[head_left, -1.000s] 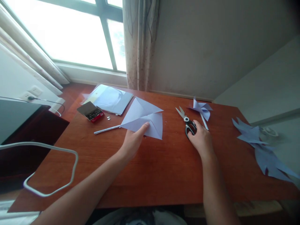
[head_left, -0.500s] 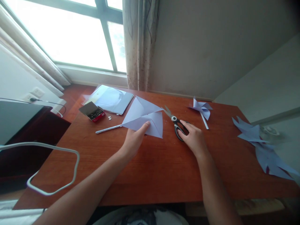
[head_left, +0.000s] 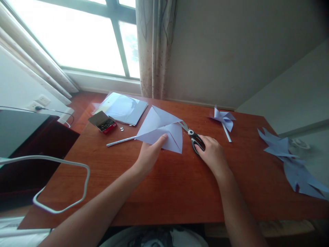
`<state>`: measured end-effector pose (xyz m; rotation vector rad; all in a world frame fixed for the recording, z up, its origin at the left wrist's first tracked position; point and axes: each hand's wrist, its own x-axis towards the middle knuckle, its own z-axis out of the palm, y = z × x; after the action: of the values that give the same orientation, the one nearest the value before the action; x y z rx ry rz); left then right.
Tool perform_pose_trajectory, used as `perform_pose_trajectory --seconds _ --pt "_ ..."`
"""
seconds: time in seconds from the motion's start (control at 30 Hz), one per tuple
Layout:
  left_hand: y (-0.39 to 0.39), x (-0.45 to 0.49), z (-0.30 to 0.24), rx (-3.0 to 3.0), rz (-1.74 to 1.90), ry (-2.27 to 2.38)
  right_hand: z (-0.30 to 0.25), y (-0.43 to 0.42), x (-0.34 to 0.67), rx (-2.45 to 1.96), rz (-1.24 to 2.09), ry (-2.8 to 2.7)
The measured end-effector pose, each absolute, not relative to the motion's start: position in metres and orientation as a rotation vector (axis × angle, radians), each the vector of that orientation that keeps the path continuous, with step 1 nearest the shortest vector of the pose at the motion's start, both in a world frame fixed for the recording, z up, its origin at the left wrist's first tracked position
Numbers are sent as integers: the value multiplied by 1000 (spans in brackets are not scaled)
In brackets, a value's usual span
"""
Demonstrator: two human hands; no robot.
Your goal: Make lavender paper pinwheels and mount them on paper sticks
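My left hand (head_left: 151, 151) pinches the near side of a white paper square (head_left: 160, 120), thumb on top and the other fingers hidden beneath. Slits run from the square's corners toward its middle. My right hand (head_left: 212, 149) is closed around the black and grey handles of a pair of scissors (head_left: 191, 133). Their blades lie at the paper's right corner and are partly covered by it. A thin white paper stick (head_left: 120, 141) lies on the table, its right end touching or under the square's left corner.
A paper pinwheel (head_left: 223, 118) on a stick lies back right. Several cut paper pieces (head_left: 295, 168) lie along the right edge. On the left are an open red box of thumbtacks (head_left: 105, 124), loose tacks (head_left: 121, 129), a stack of sheets (head_left: 125, 108) and a white cable (head_left: 86, 183).
The scissors' blades have closed up somewhat and now meet the paper's right corner. My right fingers have drawn together on the handles. The whole view has shifted slightly.
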<state>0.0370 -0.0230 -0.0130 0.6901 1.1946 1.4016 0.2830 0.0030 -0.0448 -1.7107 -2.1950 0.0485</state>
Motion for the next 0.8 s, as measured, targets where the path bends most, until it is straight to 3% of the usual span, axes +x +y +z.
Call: perform_pose_trajectory --seconds 0.2,0.43,0.53,0.8 --pt "-24 37 -11 660 1400 1181 -28 -2 277 -1658 151 -2012" --pt "-26 37 -15 649 1407 1136 -8 -3 244 -1369 1235 -1397" --pt "-26 38 -14 653 1416 1136 -3 2 235 -1302 1487 -1270" --pt "-27 41 -9 678 1415 1120 4 10 211 -1175 1466 -1135"
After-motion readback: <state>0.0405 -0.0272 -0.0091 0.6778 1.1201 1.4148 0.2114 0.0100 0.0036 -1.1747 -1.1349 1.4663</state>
